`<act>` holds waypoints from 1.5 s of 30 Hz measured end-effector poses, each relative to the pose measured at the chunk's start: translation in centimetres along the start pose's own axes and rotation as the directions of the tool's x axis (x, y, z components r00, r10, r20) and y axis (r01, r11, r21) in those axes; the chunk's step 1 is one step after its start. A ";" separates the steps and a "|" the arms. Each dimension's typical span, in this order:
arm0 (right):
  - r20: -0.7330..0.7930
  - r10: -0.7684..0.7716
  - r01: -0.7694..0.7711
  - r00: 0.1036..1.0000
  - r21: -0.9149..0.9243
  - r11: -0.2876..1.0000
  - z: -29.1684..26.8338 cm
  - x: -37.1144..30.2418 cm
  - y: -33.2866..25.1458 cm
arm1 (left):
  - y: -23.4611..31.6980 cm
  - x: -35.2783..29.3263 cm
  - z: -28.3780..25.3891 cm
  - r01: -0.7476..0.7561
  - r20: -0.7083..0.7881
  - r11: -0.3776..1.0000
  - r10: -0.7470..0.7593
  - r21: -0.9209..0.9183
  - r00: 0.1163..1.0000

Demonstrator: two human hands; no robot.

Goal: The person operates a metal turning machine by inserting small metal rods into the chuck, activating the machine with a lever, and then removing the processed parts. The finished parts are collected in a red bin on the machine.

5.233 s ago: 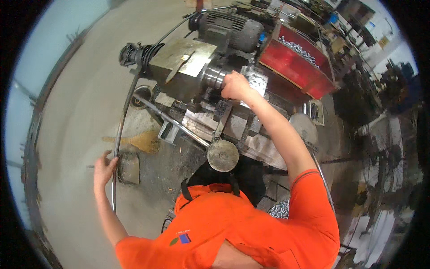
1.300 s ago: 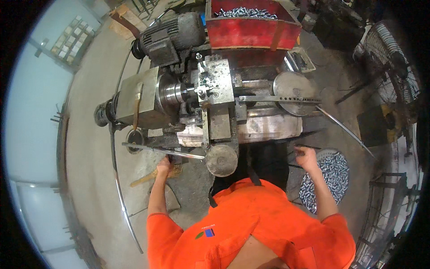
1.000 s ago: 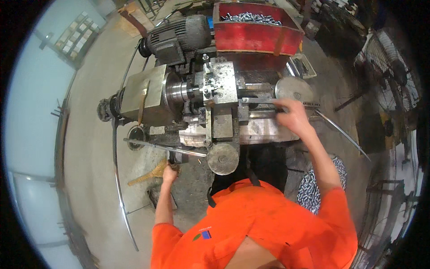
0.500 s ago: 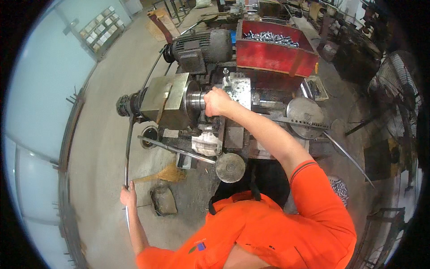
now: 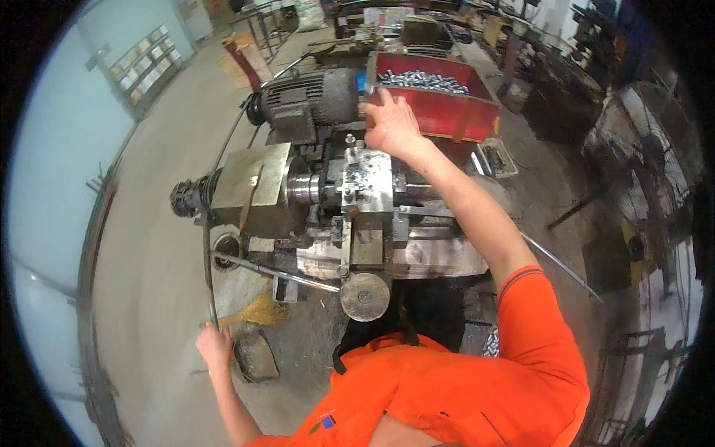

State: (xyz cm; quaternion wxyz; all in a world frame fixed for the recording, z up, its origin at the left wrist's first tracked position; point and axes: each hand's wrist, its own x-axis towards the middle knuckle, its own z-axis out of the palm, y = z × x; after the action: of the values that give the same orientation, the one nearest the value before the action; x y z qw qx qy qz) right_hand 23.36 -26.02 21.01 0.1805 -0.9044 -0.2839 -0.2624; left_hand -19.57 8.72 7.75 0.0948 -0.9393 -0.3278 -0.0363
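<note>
Right hand [image 5: 392, 128]: is covering the near left corner of the red box [image 5: 450, 115]; whether it is gripping anything is escaping view. Right forearm [image 5: 465, 201]: is hiding part of the right disc [image 5: 494, 197]. Left hand [image 5: 214, 346]: is concealing the near end of the rod [image 5: 209, 276]. Orange sleeve [image 5: 540, 320]: is masking part of the metal pieces [image 5: 491, 343]. Orange shirt [image 5: 432, 380]: is running off the near edge. Fan [image 5: 640, 134], right: is blurring.

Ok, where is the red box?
In the head view, the red box stands upper right of centre, beside the dark motor, partly behind the right hand.
</note>
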 end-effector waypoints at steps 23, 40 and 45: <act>0.185 0.897 -0.787 0.402 -0.432 0.441 -8.4 -62.1 19.4 | 23.3 10.9 6.1 -0.257 0.224 0.598 0.612 -0.759 0.758; 0.454 0.858 -0.628 0.239 -0.602 0.493 -3.3 -57.1 18.7 | 23.3 10.7 5.3 -0.336 0.153 0.691 0.543 -0.640 0.826; 0.098 0.906 -0.897 0.412 -0.128 0.422 -3.0 -57.8 18.6 | 23.2 10.6 5.1 -0.125 0.222 0.485 0.594 -0.866 0.773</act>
State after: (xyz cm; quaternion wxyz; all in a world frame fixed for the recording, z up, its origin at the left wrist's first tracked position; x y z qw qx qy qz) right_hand -7.01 -66.06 -13.27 0.2458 -0.9368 0.2407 -0.0628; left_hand 3.17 -1.60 0.52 -0.4283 -0.8970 -0.0722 0.0815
